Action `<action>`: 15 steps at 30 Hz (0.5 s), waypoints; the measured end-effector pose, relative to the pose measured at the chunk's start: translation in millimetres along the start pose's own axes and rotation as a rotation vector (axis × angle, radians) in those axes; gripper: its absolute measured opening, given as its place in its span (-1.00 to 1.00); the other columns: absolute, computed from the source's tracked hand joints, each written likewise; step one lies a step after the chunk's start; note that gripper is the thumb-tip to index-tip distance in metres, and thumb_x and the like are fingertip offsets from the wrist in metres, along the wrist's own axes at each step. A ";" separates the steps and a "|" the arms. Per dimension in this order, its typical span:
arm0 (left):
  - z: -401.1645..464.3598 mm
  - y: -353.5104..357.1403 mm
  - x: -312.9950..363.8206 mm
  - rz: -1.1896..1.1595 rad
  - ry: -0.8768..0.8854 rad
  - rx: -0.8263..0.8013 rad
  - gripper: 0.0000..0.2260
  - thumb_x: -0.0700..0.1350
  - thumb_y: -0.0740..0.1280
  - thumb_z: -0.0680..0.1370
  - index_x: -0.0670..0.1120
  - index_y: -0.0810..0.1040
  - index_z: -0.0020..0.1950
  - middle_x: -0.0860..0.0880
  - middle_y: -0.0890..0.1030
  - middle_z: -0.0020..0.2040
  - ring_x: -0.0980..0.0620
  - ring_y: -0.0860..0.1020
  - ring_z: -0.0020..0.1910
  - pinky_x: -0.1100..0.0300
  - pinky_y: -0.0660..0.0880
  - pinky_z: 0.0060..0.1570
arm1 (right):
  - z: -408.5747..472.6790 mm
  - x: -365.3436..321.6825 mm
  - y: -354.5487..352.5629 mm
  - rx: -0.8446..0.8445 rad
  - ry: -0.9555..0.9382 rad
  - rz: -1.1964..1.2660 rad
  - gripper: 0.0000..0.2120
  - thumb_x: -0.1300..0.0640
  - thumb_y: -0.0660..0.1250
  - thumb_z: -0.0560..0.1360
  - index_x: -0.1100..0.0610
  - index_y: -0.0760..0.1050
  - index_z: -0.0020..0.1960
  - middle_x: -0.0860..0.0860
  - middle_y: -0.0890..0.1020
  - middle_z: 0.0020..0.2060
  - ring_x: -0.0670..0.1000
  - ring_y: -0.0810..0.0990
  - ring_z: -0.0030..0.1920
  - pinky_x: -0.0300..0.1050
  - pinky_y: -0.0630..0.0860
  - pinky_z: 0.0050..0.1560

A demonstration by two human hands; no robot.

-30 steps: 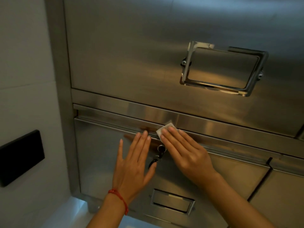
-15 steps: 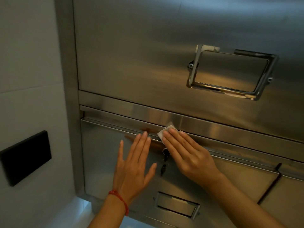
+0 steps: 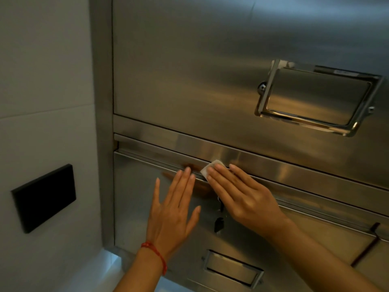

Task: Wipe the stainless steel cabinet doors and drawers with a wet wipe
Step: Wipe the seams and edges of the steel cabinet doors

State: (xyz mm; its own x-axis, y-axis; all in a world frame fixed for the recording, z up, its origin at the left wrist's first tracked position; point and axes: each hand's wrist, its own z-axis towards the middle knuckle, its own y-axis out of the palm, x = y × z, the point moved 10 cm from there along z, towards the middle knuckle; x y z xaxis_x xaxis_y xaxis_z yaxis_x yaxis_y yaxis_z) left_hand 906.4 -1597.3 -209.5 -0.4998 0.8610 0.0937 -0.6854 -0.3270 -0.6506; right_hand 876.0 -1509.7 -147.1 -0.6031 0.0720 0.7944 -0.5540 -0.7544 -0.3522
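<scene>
1. Two bare hands are up on the steel front. The left hand lies flat, fingers spread, palm on the lower drawer; its grip is wide open and has nothing in it, and a red string bracelet circles the wrist.
2. Right hand has flat fingers pressing the white wet wipe against the drawer's top edge, under the horizontal rail.
3. Keys hang just below that hand; a recessed pull sits lower.
4. Further up, the big cabinet door carries a chrome recessed handle. Its small label is unreadable.
5. Off left, a grey wall holds a black plate.
</scene>
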 end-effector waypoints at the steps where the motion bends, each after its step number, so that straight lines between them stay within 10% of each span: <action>1: 0.5 0.1 -2.1 0.000 -0.009 0.000 -0.47 0.13 -0.17 0.64 -0.18 0.15 0.45 -0.17 0.30 0.44 -0.11 0.31 0.40 -0.18 0.04 0.37 | 4.6 -0.8 0.1 0.004 -0.002 0.007 -0.66 0.27 0.13 0.55 0.22 0.51 0.26 0.17 0.51 0.25 0.10 0.46 0.29 -0.01 0.36 0.31; 15: -0.6 -2.5 -33.1 0.005 -0.110 -0.021 -0.48 0.13 -0.17 0.64 -0.16 0.11 0.48 -0.15 0.25 0.46 -0.01 0.18 0.45 -0.12 -0.07 0.42 | 37.9 -5.8 4.0 -0.010 -0.131 0.046 -0.66 0.25 0.11 0.54 0.18 0.53 0.24 0.13 0.56 0.20 0.07 0.50 0.26 -0.03 0.37 0.30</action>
State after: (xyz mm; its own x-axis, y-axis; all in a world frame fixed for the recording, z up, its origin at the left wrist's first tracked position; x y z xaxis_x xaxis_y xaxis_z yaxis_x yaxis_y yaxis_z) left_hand 925.0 -1624.8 -211.4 -0.5592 0.8111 0.1716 -0.6721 -0.3224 -0.6665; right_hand 899.0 -1537.8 -134.4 -0.5478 -0.0487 0.8352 -0.5338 -0.7483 -0.3938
